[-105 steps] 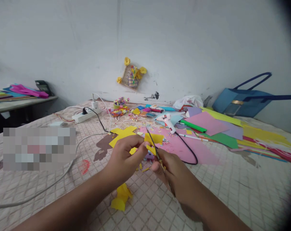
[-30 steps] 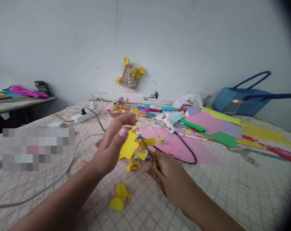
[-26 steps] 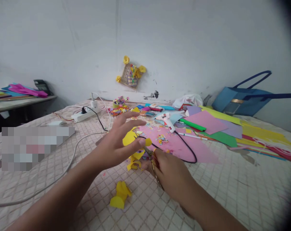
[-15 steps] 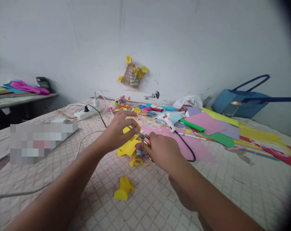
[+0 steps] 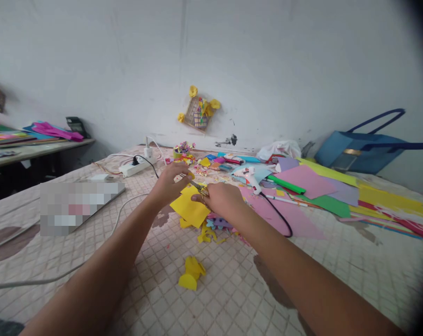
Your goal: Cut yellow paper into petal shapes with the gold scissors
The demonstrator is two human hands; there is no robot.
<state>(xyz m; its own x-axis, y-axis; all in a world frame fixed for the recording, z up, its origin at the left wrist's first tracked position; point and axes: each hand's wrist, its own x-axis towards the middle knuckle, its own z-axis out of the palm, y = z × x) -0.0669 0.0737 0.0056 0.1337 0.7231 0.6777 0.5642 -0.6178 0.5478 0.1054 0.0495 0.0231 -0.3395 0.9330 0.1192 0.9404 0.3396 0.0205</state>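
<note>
Hands: right (image 5: 222,199) grips metal scissors (image 5: 199,187); left (image 5: 171,183) pinches a small yellow paper piece (image 5: 190,176) at the blades.

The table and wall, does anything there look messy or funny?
Yes. Paper scraps lie scattered on the table, like a little spill. On the wall, the flowery frame hangs crooked, and black smudges near it make the wall look dirty.

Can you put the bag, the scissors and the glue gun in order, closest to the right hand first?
1. Scissors: in the right hand.
2. Glue gun: on the table, to the hand's right.
3. Bag: far right, by the wall.
</note>
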